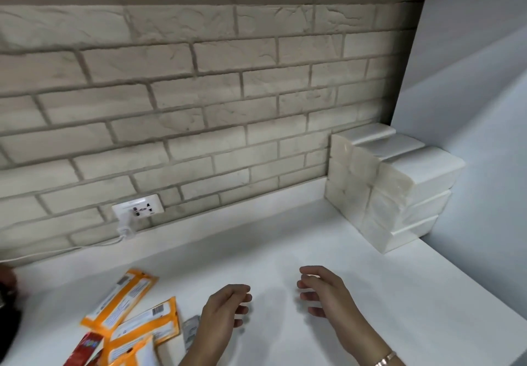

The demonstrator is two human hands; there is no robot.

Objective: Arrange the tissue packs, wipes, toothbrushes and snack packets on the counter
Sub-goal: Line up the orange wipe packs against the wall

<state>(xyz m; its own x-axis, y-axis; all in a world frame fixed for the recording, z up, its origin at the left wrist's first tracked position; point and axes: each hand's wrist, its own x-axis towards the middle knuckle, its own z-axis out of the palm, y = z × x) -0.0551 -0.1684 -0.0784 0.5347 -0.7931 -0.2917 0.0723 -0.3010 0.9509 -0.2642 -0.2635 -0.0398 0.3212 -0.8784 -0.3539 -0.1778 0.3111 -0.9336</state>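
Note:
White tissue packs (399,186) stand stacked in stepped columns in the far right corner of the white counter (256,237), against the brick wall. Several orange-and-white packets (122,300) lie loosely overlapped at the near left, with a red snack packet (85,348) at the bottom edge. A small grey packet (189,330) peeks out beside my left wrist. My left hand (225,308) and my right hand (325,291) hover over the counter's middle, fingers loosely curled toward each other, holding nothing.
A wall socket (139,208) with a white plug and cable sits low on the brick wall at left. A dark object (7,303) shows at the far left edge. A white side wall (470,109) closes off the right.

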